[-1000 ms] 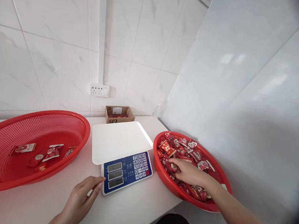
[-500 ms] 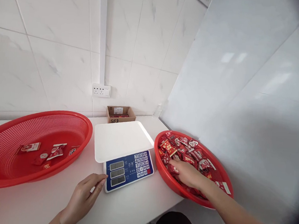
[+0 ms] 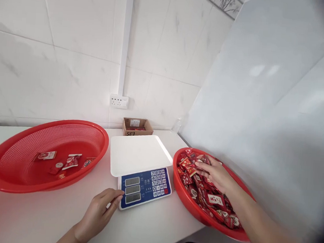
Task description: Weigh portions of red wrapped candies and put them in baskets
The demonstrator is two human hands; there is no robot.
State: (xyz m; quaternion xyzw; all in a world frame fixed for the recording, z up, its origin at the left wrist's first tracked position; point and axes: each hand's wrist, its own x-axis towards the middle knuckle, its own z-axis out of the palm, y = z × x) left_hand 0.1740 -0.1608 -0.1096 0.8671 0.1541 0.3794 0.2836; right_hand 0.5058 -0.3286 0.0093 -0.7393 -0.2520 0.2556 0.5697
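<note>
My left hand (image 3: 100, 210) rests at the left edge of a weighing scale (image 3: 145, 187), thumb and index fingertips brought together, with nothing visible between them. The scale has a white pan (image 3: 139, 153) with nothing on it and a blue panel with number keys. Over a red basket (image 3: 184, 192) on the right, my right hand (image 3: 216, 174) lies on a heap of small wrapped sweets (image 3: 214, 199), its fingers apart. Whether its palm touches a sweet is hidden.
On the left stands a larger red mesh basket (image 3: 13, 154) with several wrapped packets (image 3: 71, 161). Behind the scale is a cardboard box (image 3: 137, 127), near a wall socket (image 3: 119, 101). A clear plastic item (image 3: 176, 125) stands in the corner.
My right hand has moved from the near left part of the sweets towards the far side and its fingers have spread. The heap is rearranged. The view has shifted slightly; my left hand stays by the scale.
</note>
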